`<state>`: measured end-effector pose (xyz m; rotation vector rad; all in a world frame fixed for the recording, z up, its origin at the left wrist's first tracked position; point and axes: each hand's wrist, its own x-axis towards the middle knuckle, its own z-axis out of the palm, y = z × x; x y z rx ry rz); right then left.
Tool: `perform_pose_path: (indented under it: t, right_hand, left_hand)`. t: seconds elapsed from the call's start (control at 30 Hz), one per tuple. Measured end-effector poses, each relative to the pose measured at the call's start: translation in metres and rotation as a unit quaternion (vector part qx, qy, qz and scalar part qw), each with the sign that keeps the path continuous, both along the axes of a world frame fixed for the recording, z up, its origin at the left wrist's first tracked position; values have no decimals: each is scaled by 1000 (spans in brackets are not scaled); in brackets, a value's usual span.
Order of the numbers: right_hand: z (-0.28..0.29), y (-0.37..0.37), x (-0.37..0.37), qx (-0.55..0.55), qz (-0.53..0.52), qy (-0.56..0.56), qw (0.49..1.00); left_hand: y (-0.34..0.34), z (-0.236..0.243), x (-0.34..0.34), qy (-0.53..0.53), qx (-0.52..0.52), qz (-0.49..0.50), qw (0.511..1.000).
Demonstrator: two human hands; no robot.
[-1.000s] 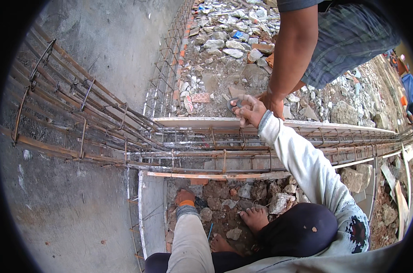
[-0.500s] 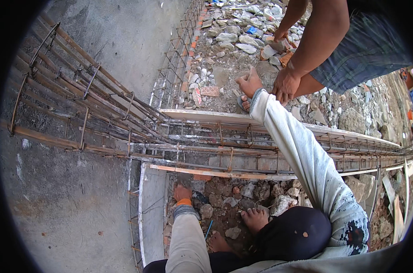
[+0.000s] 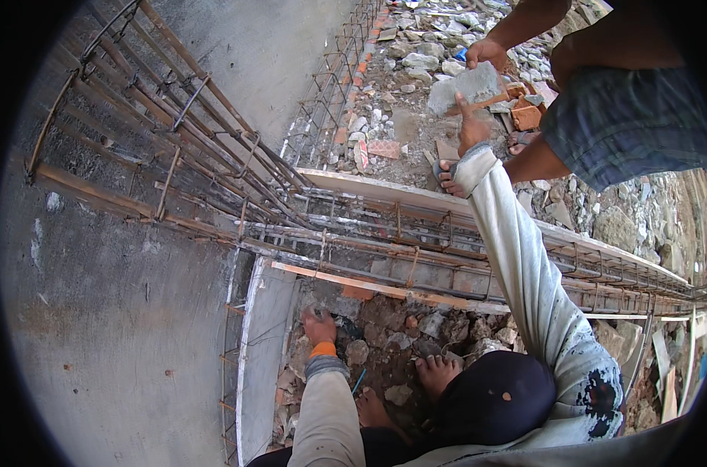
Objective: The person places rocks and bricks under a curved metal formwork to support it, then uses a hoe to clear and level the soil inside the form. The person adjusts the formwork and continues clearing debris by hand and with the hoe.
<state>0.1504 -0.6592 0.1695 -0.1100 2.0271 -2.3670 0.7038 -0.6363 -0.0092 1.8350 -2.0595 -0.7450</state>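
Observation:
My left hand [image 3: 319,325] reaches down to the rubble beside the inner face of an upright board [image 3: 264,366]. Its fingertips are too unclear to show whether they hold anything. Across the rebar cage [image 3: 415,261], my right hand [image 3: 471,131] is stretched out with the index finger extended. That finger overlaps a flat grey chunk of concrete [image 3: 485,80]; whether it touches cannot be made out. A co-worker's hand [image 3: 487,54] grips the chunk at its upper edge. Broken red bricks [image 3: 526,117] lie right of it.
Long rebar bundles with stirrups [image 3: 174,117] fan out at the upper left over a grey concrete surface [image 3: 135,311]. Formwork boards [image 3: 384,187] flank the cage. Loose stones [image 3: 427,61] cover the far ground. My bare foot [image 3: 437,375] stands among rubble.
The co-worker has lifted the grey chunk into view beside my right hand. My right hand has moved farther out and now points toward it. My left hand stays low near the board.

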Motion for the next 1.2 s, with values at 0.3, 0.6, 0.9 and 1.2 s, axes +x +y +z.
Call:
perform_pose_path:
  t: [0.3,0.6,0.9,1.2]
  right_hand:
    - [33,51,203,-98,323,-137,931]
    - [14,88,403,322,685,154,635]
    - [-76,59,425,473,628,354,507]
    - [-94,202,387,388,698,104,593]
  left_hand:
    - [38,46,1,245,-38,230,941]
    - [79,95,5,558,139,428,697]
    - [-7,34,-3,543,369,290,696]
    - [-26,10,-30,298,271,392,827]
